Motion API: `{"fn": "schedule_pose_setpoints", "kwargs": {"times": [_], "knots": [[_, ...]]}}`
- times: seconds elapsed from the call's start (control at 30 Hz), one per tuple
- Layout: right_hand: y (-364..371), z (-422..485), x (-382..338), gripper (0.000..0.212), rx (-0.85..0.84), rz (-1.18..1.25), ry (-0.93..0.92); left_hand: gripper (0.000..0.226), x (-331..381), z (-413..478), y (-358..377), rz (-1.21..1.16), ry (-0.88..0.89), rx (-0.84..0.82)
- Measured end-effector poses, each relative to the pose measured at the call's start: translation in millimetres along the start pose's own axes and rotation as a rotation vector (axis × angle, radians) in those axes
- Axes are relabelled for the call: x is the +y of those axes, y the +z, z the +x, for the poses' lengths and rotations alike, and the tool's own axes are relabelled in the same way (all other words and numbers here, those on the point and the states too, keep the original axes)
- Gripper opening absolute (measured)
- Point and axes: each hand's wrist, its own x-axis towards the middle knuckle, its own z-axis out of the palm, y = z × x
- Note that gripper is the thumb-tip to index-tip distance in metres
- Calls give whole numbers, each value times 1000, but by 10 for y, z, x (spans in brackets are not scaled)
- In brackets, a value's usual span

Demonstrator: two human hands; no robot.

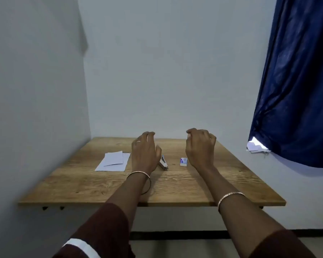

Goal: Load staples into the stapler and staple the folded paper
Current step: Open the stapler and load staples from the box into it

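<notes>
Table [175, 189]: wood, visible grain, matt finish. Paper [113, 162]: white, matt, creased, near the left edge. Stapler [163, 162]: bare metal, slight sheen, with a blue part of unclear material. Staple box [183, 162]: white printed card. Bangles [138, 174]: thin polished metal. Ring [138, 141]: metal. Sleeves [101, 231]: dark maroon cloth. Curtain [296, 81]: blue cloth, faint sheen. Walls [166, 71]: smooth, matt.
</notes>
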Motion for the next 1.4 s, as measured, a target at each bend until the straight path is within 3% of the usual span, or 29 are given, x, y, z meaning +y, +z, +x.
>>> {"fn": "schedule_pose_setpoints", "kwargs": {"times": [0.2, 0.37, 0.47, 0.7, 0.93, 1.2, 1.3, 1.4], "knots": [[454, 61, -32, 25, -306, 95, 172, 31, -182, 184, 390, -173, -170, -155], [839, 202, -131, 17, -705, 180, 300, 22, -300, 368, 666, -249, -261, -223], [1024, 222, -160, 20, -824, 180, 318, 18, -356, 470, 794, -298, -324, -246], [1237, 335, -174, 14, -839, 234, 318, 15, -483, 624, 1064, -401, -366, -253], [1343, 294, -69, 15, -589, 315, 371, 28, -487, 676, 1172, -670, -451, -226], [1394, 260, 64, 8, -321, 610, 445, 38, -307, 633, 1159, -919, -325, -494], [1426, 289, 104, 6, -312, 686, 389, 37, -316, 641, 1159, -1047, -350, -479], [1390, 300, 117, 15, -456, 813, 267, 31, -318, 663, 1124, -1239, -416, -511]]}}
